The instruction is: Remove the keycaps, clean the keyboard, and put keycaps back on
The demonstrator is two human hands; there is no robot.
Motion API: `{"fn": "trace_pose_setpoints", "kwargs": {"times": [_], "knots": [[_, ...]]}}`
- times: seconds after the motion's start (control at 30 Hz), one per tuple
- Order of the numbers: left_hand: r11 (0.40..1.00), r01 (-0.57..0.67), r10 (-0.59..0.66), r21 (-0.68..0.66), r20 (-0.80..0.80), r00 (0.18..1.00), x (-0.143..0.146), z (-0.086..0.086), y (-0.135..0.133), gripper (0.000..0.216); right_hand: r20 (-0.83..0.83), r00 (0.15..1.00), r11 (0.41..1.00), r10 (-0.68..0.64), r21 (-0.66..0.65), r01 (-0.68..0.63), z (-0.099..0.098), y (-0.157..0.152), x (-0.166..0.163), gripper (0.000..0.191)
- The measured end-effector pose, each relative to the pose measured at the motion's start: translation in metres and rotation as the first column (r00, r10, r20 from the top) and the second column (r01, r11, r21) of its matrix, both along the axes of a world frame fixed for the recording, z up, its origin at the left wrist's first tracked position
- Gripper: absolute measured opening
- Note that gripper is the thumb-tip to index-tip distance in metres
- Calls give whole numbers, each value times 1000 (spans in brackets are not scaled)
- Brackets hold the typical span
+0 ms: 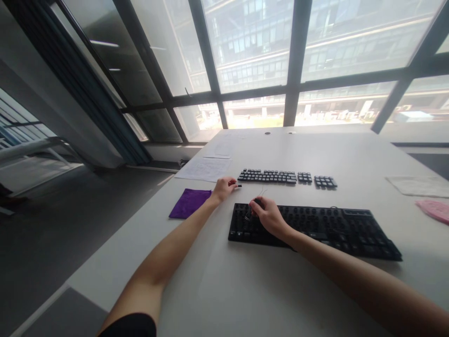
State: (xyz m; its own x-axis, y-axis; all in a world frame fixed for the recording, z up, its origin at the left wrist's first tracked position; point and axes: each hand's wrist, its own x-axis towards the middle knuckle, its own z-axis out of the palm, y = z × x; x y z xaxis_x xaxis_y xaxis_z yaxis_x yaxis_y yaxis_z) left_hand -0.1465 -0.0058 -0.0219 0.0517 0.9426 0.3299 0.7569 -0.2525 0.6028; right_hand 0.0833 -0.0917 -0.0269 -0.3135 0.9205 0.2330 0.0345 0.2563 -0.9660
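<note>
My left hand (225,188) is at the left end of the laid-out keycaps, thumb and fingers pinched on a small dark keycap (239,186) close to the white desktop. My right hand (269,215) grips a wire keycap puller (248,216) by its dark handle; one wire end points down at the keyboard's left part and thin wires stick up behind the fingers. Beneath that hand lies a black keyboard (333,229), with many key positions bare and some caps along its lower row. Loose keycaps (266,176) stand in keyboard-like rows behind it, with two smaller groups (325,181) on the right.
A purple cloth (189,203) lies beside my left forearm. Printed papers (205,168) are at the desk's far left. A pink item (433,210) and a pale flat sheet (417,186) rest on the right. Large windows rise behind the desk (196,290).
</note>
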Motion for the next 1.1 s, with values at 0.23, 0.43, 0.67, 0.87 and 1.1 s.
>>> {"fn": "trace_pose_setpoints", "kwargs": {"times": [0.23,0.43,0.67,0.87,1.1], "knots": [[999,33,-32,29,-42,999,4,-17,15,11,-9,1000,1000,13,6,-13,-1,1,0,25],[994,42,-34,103,-81,996,1,-21,25,10,6,1000,1000,9,16,-9,1,0,1,24],[978,82,-56,193,-135,989,3,-28,30,16,15,1000,1000,8,21,-8,1,1,0,24],[967,62,-29,246,-137,990,1,-32,34,12,-3,1000,1000,26,8,-26,-1,1,0,24],[962,64,-30,266,-128,991,1,-31,32,10,-20,999,999,31,5,-31,0,1,0,23]]}}
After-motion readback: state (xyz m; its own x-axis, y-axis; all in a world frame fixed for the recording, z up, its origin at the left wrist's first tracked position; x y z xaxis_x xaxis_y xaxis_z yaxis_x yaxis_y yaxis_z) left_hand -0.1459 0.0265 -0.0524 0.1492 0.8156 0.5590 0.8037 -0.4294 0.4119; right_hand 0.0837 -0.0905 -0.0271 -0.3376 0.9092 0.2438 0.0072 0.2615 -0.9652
